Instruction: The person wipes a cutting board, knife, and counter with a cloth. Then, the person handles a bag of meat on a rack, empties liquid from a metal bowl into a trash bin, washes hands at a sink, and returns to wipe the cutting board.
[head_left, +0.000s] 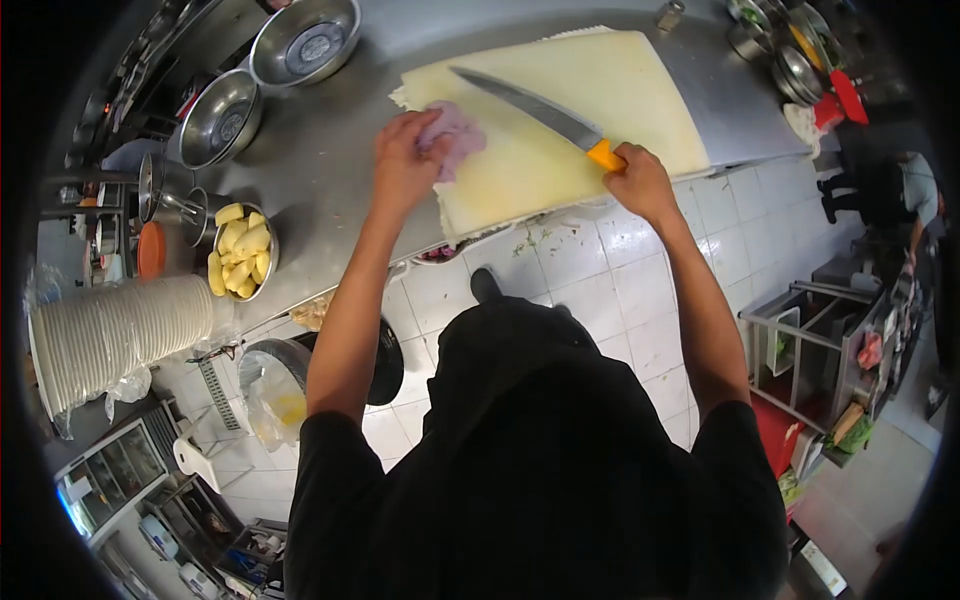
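Note:
A long kitchen knife lies flat over the pale yellow cutting board, its blade pointing to the far left. My right hand is closed around its orange handle at the board's near right. At the board's left edge, my left hand grips the side of a crumpled pinkish-purple cloth, thumb and fingers on it. The cloth rests on the board. Ragged whitish material shows along the board's left edge.
Two steel bowls stand on the steel counter at left. Nearer is a bowl of peeled yellow pieces, beside a stack of wrapped containers. A bin stands below. Pans sit far right; another person is beyond.

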